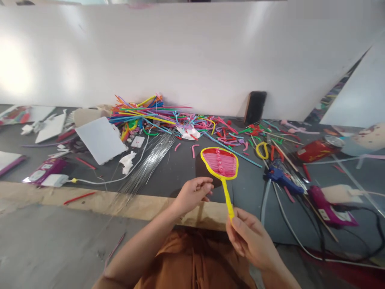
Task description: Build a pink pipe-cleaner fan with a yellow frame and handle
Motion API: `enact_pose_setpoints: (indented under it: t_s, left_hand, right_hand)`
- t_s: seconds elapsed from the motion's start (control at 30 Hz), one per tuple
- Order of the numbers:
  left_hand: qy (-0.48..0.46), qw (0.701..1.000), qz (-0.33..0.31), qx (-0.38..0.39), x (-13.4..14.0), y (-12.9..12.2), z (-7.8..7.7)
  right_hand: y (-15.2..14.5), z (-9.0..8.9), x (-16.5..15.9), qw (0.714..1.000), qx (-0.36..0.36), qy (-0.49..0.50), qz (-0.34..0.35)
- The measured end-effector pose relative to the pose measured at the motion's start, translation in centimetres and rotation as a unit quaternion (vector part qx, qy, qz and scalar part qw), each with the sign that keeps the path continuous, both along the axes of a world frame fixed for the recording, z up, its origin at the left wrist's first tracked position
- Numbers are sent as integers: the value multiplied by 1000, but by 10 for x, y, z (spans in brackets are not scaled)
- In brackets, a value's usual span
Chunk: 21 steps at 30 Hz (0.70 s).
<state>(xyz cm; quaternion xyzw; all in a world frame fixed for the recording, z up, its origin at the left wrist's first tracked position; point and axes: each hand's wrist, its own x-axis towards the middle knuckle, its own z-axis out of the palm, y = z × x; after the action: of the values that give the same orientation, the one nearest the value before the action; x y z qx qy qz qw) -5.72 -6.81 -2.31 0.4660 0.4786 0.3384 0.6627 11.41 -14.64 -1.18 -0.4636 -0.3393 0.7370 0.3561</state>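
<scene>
My right hand (251, 237) is closed around the lower end of the yellow handle of a small hand fan (215, 164). The fan looks made of fuzzy craft stems, with a yellow rim, pink and red filling and a row of pink bumps down its middle. It is held upright above the table's front part. Just left of the handle is my left hand (195, 193), its fingers loosely bent and slightly apart. Nothing shows in it, and it does not appear to touch the fan.
On the dark table lie a heap of coloured craft stems (141, 110), thin wires (153, 154) and scattered cut pieces. A phone (255, 107) leans on the white partition. To the right are a blue glue gun (282, 178), a red can (320, 148) and a purple device (329, 208) with cables.
</scene>
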Motion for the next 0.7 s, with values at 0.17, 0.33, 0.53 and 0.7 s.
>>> enact_pose_setpoints:
  t_s: [0.17,0.33,0.53,0.7]
  left_hand:
    - [-163,976,49,-137,16,9,5]
    - [-192,955,81,-212,18,10,5]
    - [-210,957,66,-187,19,7,16]
    - [-54,996,43,57,8,14,47]
  right_hand:
    - [-7,13,0,977,70,-179,95]
    - [-3,16,9,887,325,-314,97]
    - [45,15,23,598,565,-549,-145]
    - [77,43,31,679,545,-476,-124]
